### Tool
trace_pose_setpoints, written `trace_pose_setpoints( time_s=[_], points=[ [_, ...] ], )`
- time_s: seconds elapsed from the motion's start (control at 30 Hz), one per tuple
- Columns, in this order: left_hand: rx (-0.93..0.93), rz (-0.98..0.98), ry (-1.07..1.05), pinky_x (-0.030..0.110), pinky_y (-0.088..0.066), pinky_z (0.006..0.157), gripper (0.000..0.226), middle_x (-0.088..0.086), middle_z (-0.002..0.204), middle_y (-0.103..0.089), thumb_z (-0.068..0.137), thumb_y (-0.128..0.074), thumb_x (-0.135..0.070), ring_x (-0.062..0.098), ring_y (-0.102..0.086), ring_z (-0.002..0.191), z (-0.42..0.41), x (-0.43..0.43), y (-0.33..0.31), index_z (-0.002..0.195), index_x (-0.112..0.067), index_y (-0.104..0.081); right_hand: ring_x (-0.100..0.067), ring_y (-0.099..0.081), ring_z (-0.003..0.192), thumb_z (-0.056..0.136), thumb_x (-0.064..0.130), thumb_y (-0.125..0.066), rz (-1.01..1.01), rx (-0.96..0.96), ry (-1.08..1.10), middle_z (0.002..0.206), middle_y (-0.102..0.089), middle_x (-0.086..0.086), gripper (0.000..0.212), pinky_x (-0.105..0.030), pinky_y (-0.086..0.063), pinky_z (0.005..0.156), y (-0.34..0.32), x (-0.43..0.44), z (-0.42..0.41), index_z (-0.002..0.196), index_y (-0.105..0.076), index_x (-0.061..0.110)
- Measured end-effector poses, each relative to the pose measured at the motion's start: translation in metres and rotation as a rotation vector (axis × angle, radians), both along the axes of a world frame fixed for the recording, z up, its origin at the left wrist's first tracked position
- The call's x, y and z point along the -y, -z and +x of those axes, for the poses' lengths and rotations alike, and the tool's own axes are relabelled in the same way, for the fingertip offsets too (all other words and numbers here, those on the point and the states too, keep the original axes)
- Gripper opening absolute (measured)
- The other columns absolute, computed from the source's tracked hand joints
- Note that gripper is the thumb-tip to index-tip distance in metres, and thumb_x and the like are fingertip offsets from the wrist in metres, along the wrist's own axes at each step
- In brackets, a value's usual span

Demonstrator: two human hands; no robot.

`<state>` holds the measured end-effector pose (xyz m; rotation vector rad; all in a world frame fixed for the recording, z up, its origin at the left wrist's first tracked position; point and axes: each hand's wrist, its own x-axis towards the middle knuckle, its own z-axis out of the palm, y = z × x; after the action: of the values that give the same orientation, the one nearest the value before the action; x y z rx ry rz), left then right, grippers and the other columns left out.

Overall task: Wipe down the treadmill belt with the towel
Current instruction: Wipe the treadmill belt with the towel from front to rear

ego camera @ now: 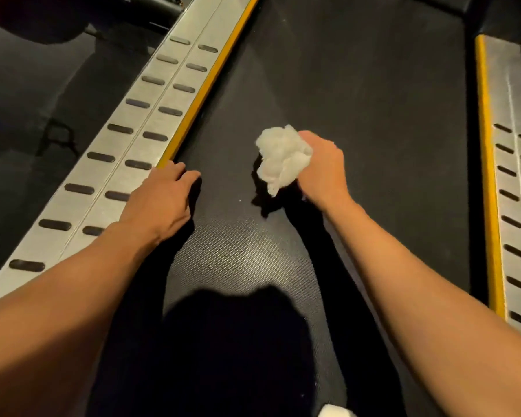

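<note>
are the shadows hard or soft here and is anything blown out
Head view: hard black shadows lie on the treadmill belt under the towel and along the right arm; the towel in the right hand is nearly blown out; pale sheen on the near belt.

Both bare arms reach forward over the belt.
Left hand rests flat at the belt's left edge, fingers relaxed; right hand clenches a towel mid-belt.

Both forearms bare right to the wrists. Left hand and right hand bare too. Dark mass low between the arms: clothed leg or shadow, can't tell.
</note>
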<state>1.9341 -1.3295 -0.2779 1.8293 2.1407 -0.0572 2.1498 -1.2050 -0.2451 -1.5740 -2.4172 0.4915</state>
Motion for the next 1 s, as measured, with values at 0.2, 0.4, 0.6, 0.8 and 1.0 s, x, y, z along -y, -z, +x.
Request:
trace_pose_setpoints(
  time_s=[0.2,0.4,0.6,0.8,1.0],
  points=[
    [-0.059,-0.040,0.052,0.048,-0.038,0.102,0.060,0.016,0.138,-0.042,0.088,-0.054,-0.017,0.038,-0.040,0.125,0.004,-0.004,-0.002,0.145,-0.015,-0.035,-0.030,-0.060,0.086,0.092,0.022,-0.045,-0.068,0.135,0.224,0.093,-0.066,-0.004,0.011,-0.028,-0.033,0.068,0.037,-0.034,0.036,0.084,-0.052,0.022],
    [-0.122,0.073,0.103,0.048,-0.039,0.095,0.053,0.016,0.122,-0.050,0.085,-0.054,-0.017,0.035,-0.046,0.109,0.005,-0.009,0.007,0.137,-0.010,-0.045,-0.005,-0.049,0.062,0.090,0.019,-0.050,-0.316,-0.004,-0.259,0.067,-0.054,0.013,0.024,-0.023,-0.035,0.059,0.019,0.021,0.026,0.067,-0.048,0.025],
    [-0.093,0.108,0.126,0.053,-0.027,0.108,0.054,0.022,0.131,-0.048,0.084,-0.055,-0.013,0.042,-0.042,0.124,0.026,-0.017,0.004,0.138,-0.007,-0.045,-0.014,-0.051,0.064,0.090,0.022,-0.048,-0.097,0.153,0.029,0.066,-0.051,0.011,0.017,-0.027,-0.033,0.057,0.031,-0.017,0.042,0.073,-0.048,0.022],
    [0.007,0.052,0.102,0.052,-0.025,0.114,0.051,0.018,0.139,-0.042,0.090,-0.050,-0.017,0.039,-0.039,0.128,0.054,-0.020,0.014,0.140,-0.012,-0.041,-0.016,-0.055,0.075,0.093,0.020,-0.051,-0.406,0.068,-0.505,0.075,-0.059,0.012,0.017,-0.030,-0.041,0.069,0.024,0.071,0.032,0.078,-0.058,0.021],
    [-0.002,0.100,0.181,0.054,-0.030,0.109,0.047,0.020,0.130,-0.046,0.088,-0.050,-0.013,0.042,-0.045,0.118,0.055,-0.024,0.018,0.134,-0.010,-0.045,-0.011,-0.045,0.058,0.088,0.025,-0.046,-0.142,0.112,-0.081,0.062,-0.048,0.012,0.025,-0.028,-0.029,0.065,0.033,0.017,0.039,0.065,-0.038,0.025]
  ],
)
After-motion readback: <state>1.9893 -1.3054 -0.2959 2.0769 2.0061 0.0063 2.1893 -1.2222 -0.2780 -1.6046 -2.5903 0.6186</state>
